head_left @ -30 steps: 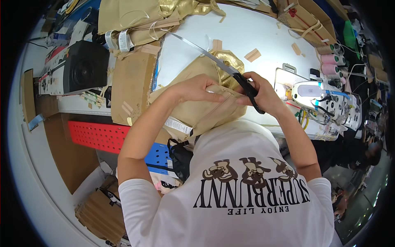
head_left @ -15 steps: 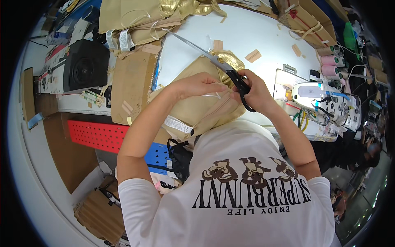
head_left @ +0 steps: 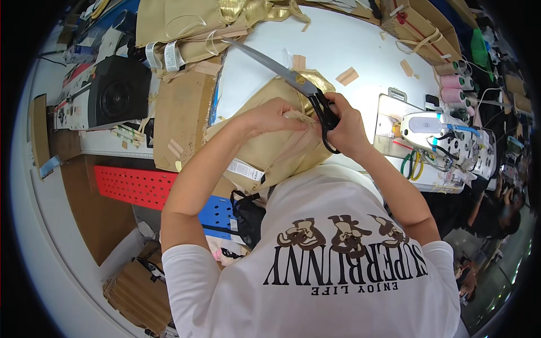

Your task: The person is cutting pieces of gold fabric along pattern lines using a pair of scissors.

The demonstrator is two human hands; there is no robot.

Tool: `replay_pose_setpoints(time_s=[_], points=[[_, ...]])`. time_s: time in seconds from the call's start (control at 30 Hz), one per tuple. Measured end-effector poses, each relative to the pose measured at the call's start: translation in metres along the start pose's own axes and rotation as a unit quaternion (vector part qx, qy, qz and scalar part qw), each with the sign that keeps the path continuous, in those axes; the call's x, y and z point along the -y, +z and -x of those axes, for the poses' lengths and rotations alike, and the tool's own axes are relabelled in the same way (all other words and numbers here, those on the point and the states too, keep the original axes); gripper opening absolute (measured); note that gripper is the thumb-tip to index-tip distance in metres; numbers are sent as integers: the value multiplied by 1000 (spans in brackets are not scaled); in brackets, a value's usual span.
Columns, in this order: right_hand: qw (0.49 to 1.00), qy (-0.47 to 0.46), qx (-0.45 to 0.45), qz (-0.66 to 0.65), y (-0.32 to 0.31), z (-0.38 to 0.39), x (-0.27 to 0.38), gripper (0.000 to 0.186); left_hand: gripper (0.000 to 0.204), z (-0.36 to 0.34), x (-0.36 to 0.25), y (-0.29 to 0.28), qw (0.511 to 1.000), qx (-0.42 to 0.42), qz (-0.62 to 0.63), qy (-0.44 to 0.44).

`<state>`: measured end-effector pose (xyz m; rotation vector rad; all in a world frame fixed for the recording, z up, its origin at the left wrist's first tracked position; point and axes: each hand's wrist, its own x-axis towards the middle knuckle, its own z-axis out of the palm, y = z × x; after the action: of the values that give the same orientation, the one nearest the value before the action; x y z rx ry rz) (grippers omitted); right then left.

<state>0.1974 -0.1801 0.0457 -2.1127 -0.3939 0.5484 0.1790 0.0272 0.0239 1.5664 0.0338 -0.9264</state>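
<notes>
Large scissors [head_left: 305, 85] with black handles sit in my right hand [head_left: 351, 135], their long silver blades pointing toward the far left. My left hand [head_left: 274, 116] is closed, pinching a bunched edge of a beige fabric piece [head_left: 293, 147] just left of the scissor handles. The right fingertips also come close to that fabric; whether they grip it is hidden. A shiny gold part [head_left: 319, 80] of the piece shows beyond the scissors, and a white printed label [head_left: 245, 169] lies along its near side.
More beige and gold pieces [head_left: 186, 28] are piled at the far left. A sewing machine [head_left: 431, 129] stands on the right, near pink thread cones [head_left: 452, 89]. A cardboard box [head_left: 422, 28] is at the far right, a black machine housing [head_left: 119, 90] at the left. Fabric scraps [head_left: 346, 76] dot the white table.
The scissors have turned slightly in my right hand, showing more of their blade face. Fabric is now bunched up at my left fingertips, and my left hand has shifted slightly.
</notes>
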Motion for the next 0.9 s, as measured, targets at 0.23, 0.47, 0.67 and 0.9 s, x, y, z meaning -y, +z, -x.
replay_pose_setpoints(time_s=[0.23,0.47,0.67,0.9], points=[[981,-130,-54,131,10,12,3,50,30,2,2,11,986,-62,141,60],[975,-170,-71,122,21,20,-3,49,33,3,0,6,983,-96,145,-61],[989,-119,-48,66,23,23,-7,53,29,-2,21,11,972,-172,160,2],[995,-16,-5,-94,-2,7,-10,55,27,3,18,3,993,-76,83,43]])
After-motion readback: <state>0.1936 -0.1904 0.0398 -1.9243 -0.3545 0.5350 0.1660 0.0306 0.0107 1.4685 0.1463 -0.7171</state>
